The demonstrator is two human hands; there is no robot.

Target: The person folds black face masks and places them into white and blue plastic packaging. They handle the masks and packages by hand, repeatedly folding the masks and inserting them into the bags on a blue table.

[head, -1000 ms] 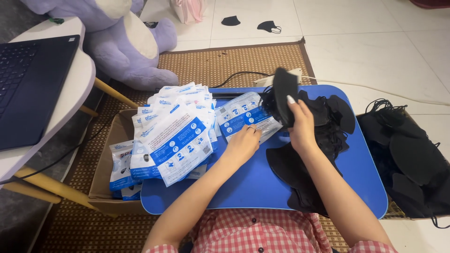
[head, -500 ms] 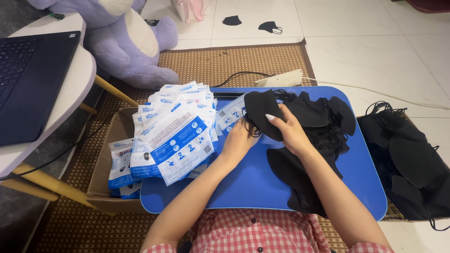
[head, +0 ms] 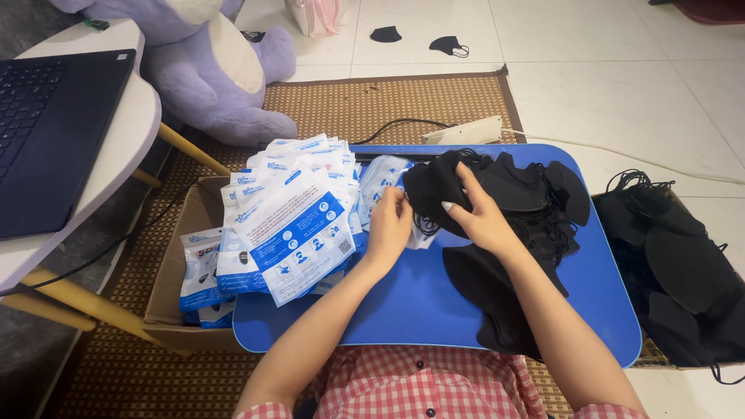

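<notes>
1 black mask (head: 434, 190) is grasped by the right hand (head: 477, 217) mid-worktop (head: 403, 302); an open pouch (head: 386, 177) is pinched by the left hand (head: 388, 221). Filled packets (head: 291, 225) are stacked at the left edge; loose masks (head: 528, 194) remain unpacked at the right.

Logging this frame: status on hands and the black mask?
Right hand grips black mask. Left hand on packet beside it. Loose masks and packet stack crowd the blue tray.

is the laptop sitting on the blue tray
No, the laptop lies on the white table at the left, apart from the blue tray that holds the packets and black masks.
</notes>
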